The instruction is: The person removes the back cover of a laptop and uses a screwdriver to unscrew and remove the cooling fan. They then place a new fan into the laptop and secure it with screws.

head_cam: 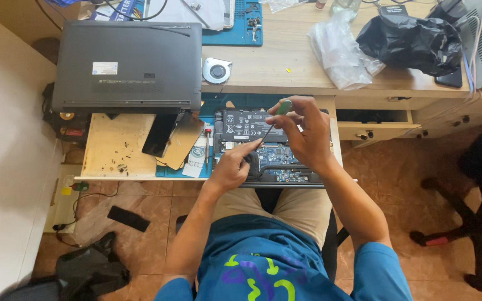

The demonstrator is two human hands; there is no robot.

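The right hand [307, 134] has its grip closed around a thin screwdriver with a green handle [274, 118], whose tip slants down toward seven o'clock onto the opened black laptop base with its blue circuit board [277, 156], lying on the pull-out wooden tabletop [115, 147]. The left hand [231, 167] holds nothing, forefinger stretched out and touching the board just beside the tip. A closed dark grey laptop [126, 64] sits well apart at ten o'clock.

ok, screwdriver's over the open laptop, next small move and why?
Probably seat the tip and turn. The right hand holds the green-handled screwdriver angled down at the laptop's exposed board, and the left hand has its index finger by the tip, apparently steadying it. The screw itself is too small to see.
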